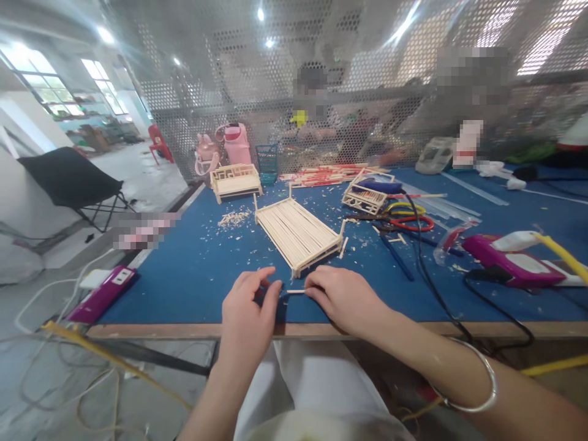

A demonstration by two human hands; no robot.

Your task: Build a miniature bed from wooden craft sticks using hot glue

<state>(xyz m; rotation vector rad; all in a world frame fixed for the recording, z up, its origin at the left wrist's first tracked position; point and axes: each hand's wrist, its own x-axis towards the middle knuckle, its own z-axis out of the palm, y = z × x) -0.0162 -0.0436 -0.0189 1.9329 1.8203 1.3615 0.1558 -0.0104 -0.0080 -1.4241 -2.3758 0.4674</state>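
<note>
Between the fingertips of my right hand is a short thin wooden stick, pointing left above the table's front part. My left hand is just left of the stick's free end, thumb and fingers apart, with nothing visible between them. Directly beyond both hands stands a miniature bed frame made of pale sticks, with a slatted top and upright corner posts. A small stick-built bench is farther back on the left. Loose stick pieces lie by the bed frame's right corner.
Scissors, a small stick rack and a blue-handled tool with a black cord lie right of the bed frame. Purple power strips flank the blue table. Red-tipped sticks lie behind, before a perforated screen.
</note>
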